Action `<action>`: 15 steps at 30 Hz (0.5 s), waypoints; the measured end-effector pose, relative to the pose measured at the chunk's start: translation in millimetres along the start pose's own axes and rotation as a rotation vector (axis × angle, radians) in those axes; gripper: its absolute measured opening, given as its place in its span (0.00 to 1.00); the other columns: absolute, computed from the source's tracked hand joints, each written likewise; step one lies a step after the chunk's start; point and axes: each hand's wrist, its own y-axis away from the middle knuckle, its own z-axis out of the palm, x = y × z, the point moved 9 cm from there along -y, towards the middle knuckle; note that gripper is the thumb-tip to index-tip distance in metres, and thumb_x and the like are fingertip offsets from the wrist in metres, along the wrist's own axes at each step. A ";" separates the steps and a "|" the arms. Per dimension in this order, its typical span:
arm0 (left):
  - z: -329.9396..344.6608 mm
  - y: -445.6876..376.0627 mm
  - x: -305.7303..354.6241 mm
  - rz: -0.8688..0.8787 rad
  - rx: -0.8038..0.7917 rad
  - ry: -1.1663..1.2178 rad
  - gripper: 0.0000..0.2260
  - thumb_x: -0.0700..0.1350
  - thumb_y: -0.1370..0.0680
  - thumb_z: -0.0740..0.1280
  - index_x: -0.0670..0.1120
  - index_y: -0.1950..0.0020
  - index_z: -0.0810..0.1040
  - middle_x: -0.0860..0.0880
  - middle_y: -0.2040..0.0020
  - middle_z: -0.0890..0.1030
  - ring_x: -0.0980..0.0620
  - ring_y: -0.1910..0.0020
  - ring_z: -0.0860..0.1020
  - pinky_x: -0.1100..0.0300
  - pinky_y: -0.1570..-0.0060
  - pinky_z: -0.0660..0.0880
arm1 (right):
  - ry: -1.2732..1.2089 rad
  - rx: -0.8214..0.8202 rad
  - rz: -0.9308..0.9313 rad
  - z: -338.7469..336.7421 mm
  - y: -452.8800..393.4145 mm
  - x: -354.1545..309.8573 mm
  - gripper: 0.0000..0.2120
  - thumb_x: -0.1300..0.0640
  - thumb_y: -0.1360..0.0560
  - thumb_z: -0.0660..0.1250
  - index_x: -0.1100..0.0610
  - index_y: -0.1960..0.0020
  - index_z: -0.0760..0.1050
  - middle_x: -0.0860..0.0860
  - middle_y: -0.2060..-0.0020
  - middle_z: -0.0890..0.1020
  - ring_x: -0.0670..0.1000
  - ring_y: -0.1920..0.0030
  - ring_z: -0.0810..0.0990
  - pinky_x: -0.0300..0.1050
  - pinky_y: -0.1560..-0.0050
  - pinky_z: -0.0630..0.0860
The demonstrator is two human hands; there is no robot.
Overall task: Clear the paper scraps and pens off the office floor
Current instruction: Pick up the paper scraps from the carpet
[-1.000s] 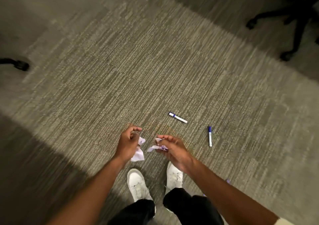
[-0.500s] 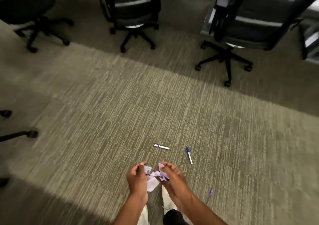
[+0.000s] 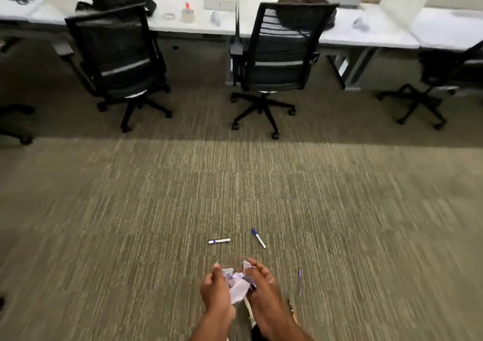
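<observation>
My left hand (image 3: 216, 289) and my right hand (image 3: 262, 285) are pressed together low in the middle of the view, both closed around a bunch of white and purple paper scraps (image 3: 237, 285). On the carpet just beyond them lies a white marker with a blue band (image 3: 219, 241). To its right lies a white pen with a blue cap (image 3: 258, 238), set at an angle. A thin purple pen (image 3: 299, 281) lies on the floor right of my right hand.
Grey-green carpet (image 3: 156, 210) fills the view. Two black office chairs (image 3: 122, 61) (image 3: 277, 61) stand at white desks (image 3: 366, 32) along the far side, a third chair (image 3: 439, 79) at far right. Chair bases (image 3: 15, 123) show at the left edge.
My hands came together and bunched the scraps into one wad. The view tilted up, so the desks and chairs came into sight and the pens moved lower in the frame.
</observation>
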 end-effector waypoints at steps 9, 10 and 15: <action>74.7 88.6 -47.6 -0.003 -0.219 -0.232 0.14 0.47 0.21 0.66 0.41 0.63 0.74 0.38 0.61 0.80 0.43 0.61 0.79 0.45 0.53 0.78 | -0.230 0.240 -0.228 -99.3 62.5 -39.1 0.08 0.68 0.24 0.66 0.62 0.46 0.78 0.60 0.61 0.84 0.57 0.62 0.82 0.47 0.61 0.79; 85.1 99.0 -54.5 0.002 -0.238 -0.262 0.14 0.48 0.21 0.66 0.40 0.62 0.74 0.37 0.60 0.80 0.42 0.60 0.80 0.43 0.52 0.78 | -0.258 0.273 -0.252 -111.2 67.0 -44.4 0.07 0.68 0.24 0.65 0.62 0.47 0.78 0.59 0.61 0.84 0.56 0.63 0.83 0.47 0.61 0.80; 142.9 161.7 -110.7 0.037 -0.380 -0.418 0.13 0.48 0.21 0.66 0.41 0.62 0.74 0.38 0.61 0.80 0.42 0.61 0.80 0.48 0.56 0.78 | -0.387 0.452 -0.345 -191.5 87.3 -68.0 0.08 0.67 0.23 0.65 0.61 0.46 0.78 0.62 0.56 0.84 0.58 0.58 0.82 0.49 0.55 0.77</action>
